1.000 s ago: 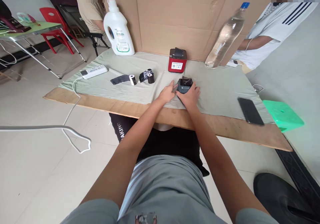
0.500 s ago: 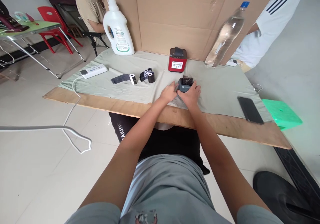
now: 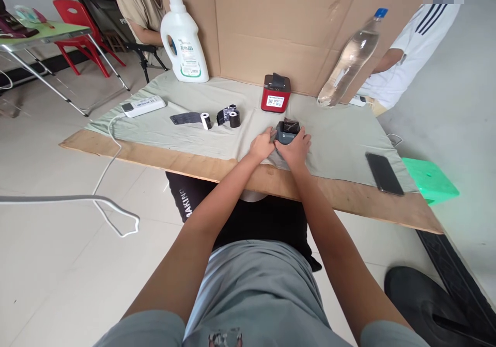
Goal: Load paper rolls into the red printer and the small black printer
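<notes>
A small dark grey box-shaped device [image 3: 285,136], possibly a portable printer, sits near the table's front edge with a black, shiny piece standing at its top. My right hand [image 3: 295,150] wraps round its front and right side, thumb at the front left corner and fingers on the right. Just left of the device, my left hand [image 3: 262,145] is closed, fingertips by the device's left side; what lies between them is too small to make out. Behind stands a red and black cube-shaped device [image 3: 275,99] with a white label.
Rolls of black-and-white tape [image 3: 205,121] and dark printed tape [image 3: 234,119] lie left. A power strip [image 3: 143,106], detergent bottle [image 3: 185,47], leaning water bottle [image 3: 351,60] and phone [image 3: 384,173] are on the cloth-covered table [image 3: 333,135]. A cardboard panel [image 3: 271,27] stands behind; two people sit beyond.
The camera view has shifted slightly. Both hands stay at the grey device with almost no visible movement. The arm of the person in white at right shows more.
</notes>
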The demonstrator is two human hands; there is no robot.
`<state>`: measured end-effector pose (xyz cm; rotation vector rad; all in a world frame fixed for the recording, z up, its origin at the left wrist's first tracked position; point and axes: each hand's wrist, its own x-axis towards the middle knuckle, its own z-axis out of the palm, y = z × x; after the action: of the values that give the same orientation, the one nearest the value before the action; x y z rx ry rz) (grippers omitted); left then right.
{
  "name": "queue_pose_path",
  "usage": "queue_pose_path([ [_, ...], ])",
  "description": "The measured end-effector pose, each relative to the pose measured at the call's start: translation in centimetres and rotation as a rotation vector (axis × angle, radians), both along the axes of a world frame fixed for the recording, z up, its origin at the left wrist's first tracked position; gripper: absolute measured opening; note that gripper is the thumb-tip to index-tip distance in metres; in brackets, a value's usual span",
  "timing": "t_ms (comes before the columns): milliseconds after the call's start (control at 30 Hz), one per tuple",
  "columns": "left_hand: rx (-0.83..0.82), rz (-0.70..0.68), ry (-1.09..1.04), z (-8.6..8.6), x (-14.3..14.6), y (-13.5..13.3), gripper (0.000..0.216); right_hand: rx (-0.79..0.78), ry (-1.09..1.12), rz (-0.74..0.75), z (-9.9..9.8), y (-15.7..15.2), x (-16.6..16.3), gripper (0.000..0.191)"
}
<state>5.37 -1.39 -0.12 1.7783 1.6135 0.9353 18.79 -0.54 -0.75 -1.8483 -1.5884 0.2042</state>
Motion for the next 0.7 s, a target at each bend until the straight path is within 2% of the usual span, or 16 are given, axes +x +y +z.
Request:
queue_pose_path([
  [133, -0.021, 0.011, -0.079, -0.18, -0.21, 0.24, 0.079, 0.026, -0.009, 0.003, -0.31, 0.14, 0.06, 0.110],
  [500, 0.000, -0.033, -0.106, -0.34, -0.24, 0.21, 0.075, -0.008, -0.006, 0.019, -0.07, 0.09, 0.17, 0.111],
  [600, 0.010, -0.073, -0.044, -0.28, -0.28, 0.21, 0.065, -0.021, -0.010, 0.022, 0.01, 0.16, 0.20, 0.112],
  [700, 0.011, -0.073, 0.139, 0.26, -0.22, 0.03, 0.055, -0.030, -0.013, 0.029, 0.11, 0.29, 0.24, 0.110],
])
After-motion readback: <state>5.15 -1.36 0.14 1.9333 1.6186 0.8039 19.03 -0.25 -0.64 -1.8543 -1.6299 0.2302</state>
